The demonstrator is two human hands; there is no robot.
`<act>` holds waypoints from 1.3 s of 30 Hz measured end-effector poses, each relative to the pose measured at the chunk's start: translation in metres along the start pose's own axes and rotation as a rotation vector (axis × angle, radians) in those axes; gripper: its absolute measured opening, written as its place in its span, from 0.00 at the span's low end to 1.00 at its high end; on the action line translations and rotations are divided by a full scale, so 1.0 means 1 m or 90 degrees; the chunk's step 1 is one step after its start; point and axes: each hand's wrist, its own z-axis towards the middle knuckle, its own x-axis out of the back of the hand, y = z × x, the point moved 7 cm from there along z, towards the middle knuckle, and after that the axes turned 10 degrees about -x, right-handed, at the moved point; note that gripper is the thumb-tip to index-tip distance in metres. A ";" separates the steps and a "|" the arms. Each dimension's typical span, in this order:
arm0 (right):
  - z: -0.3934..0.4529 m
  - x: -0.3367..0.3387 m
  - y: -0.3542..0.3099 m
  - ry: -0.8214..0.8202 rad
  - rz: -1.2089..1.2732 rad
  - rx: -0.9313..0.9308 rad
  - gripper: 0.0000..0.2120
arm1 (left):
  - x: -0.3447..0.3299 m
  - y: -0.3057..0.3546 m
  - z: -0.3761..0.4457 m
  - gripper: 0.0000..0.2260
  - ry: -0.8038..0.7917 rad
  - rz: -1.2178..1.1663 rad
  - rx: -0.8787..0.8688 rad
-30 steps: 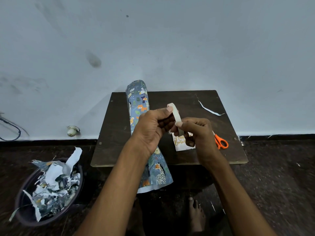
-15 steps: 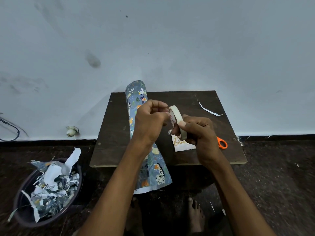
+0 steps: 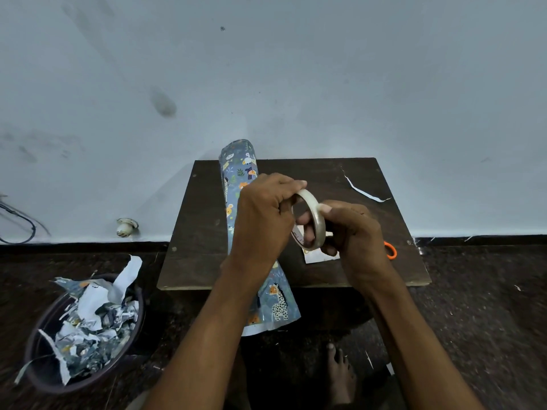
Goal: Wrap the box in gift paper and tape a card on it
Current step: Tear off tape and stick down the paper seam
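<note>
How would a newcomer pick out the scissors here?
Start at the dark wooden table against the wall. At its near right, just beyond the right hand, an orange loop pokes out: the scissors. Nothing else on the table is orange plastic.

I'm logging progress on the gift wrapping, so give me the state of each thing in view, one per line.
tape roll: held above the table, gripped by both hands
left hand: fingers at the roll's rim
right hand: gripping the roll
gift paper: rolled, overhanging the table's near edge
card: flat on the table, partly hidden
scissors: on the table, mostly hidden
bin: full of paper scraps
</note>
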 end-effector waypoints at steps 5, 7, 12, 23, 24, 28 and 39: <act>0.000 0.001 0.002 -0.010 0.016 -0.044 0.11 | -0.003 -0.001 -0.001 0.14 0.003 -0.013 -0.005; 0.001 0.003 0.004 -0.010 0.019 -0.061 0.09 | -0.002 -0.005 -0.002 0.12 0.010 -0.031 0.017; 0.004 0.001 0.007 0.015 0.009 -0.062 0.10 | -0.001 -0.013 -0.003 0.13 -0.004 -0.076 0.094; 0.009 -0.001 0.010 -0.002 -0.046 -0.051 0.11 | 0.000 -0.017 -0.003 0.14 -0.018 -0.078 0.099; 0.009 -0.001 0.010 -0.004 -0.048 -0.052 0.11 | 0.000 -0.018 -0.003 0.14 -0.020 -0.077 0.104; 0.009 -0.001 0.009 -0.003 -0.054 -0.046 0.12 | 0.000 -0.017 -0.002 0.14 -0.035 -0.077 0.115; 0.015 0.005 0.016 -0.024 0.006 -0.026 0.18 | -0.001 -0.005 0.002 0.15 -0.085 -0.034 -0.016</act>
